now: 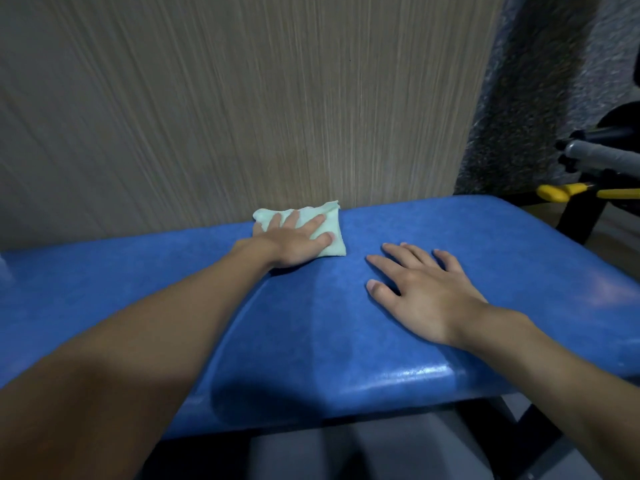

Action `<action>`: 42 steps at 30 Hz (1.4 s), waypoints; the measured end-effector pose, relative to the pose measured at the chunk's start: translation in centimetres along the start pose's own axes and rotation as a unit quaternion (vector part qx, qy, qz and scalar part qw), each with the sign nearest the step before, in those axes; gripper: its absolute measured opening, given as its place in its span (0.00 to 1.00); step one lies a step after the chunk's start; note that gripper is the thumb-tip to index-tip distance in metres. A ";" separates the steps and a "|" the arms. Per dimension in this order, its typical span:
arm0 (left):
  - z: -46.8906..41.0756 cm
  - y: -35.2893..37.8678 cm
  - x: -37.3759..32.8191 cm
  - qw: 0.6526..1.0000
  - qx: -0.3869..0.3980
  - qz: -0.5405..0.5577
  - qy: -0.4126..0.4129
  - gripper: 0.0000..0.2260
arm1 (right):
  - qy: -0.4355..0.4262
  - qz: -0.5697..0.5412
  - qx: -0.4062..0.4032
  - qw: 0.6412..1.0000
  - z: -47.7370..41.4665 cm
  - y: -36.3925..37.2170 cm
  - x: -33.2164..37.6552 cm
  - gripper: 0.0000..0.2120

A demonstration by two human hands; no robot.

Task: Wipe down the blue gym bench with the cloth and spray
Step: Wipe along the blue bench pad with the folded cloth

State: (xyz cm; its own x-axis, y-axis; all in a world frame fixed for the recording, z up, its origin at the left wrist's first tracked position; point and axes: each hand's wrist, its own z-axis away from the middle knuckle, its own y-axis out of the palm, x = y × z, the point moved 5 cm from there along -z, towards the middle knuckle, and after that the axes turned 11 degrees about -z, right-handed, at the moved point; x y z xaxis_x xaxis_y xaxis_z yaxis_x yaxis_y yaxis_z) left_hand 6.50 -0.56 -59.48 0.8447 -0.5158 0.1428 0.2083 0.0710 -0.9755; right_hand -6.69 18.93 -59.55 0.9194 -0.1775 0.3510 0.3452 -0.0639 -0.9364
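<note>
Blue vinyl padding fills most of the view: a gym bench seen from above by the person leaning over it, running left to right in front of a wood-grain wall. At the far edge of the pad, close to the wall, the left hand lies flat with its fingers spread over a pale green cloth, pressing it onto the surface rather than gripping it. The right hand rests nearby on bare padding, palm down, fingers apart, holding nothing; it appears to brace the body. No spray bottle can be made out, though a faint pale shape sits at the extreme left edge, too unclear to name. Parts of the pad shine, at the near rim and towards the right end, which may be dampness or only reflected light. Judging by this, wiping is under way at the back middle of the bench, and how much remains to cover cannot be told. Black and yellow gym equipment stands beyond the right end.
</note>
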 end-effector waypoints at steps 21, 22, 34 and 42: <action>14.1 2.4 -2.1 0.997 -0.032 -0.032 0.063 0.27 | 0.002 0.004 0.024 1.000 -2.2 0.3 0.4 0.27; 12.4 2.2 -1.7 0.998 -0.029 -0.026 0.057 0.27 | 0.002 0.007 0.021 1.000 -2.2 0.3 0.5 0.27; -1.4 -0.2 1.7 1.000 -0.008 0.005 -0.002 0.29 | 0.002 0.006 0.014 1.000 -2.2 0.4 0.3 0.28; 8.3 1.7 0.0 0.999 -0.037 -0.016 0.026 0.28 | 0.001 -0.007 0.005 1.000 -2.2 0.3 0.5 0.27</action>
State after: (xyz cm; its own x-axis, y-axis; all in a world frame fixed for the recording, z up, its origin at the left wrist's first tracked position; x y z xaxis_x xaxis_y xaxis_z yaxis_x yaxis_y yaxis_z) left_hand 10.96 6.64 -59.72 0.8107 -0.5613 0.1667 0.1956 -0.0087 -0.9806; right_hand -6.55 16.68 -59.62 0.9144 -0.1786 0.3632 0.3589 -0.0570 -0.9316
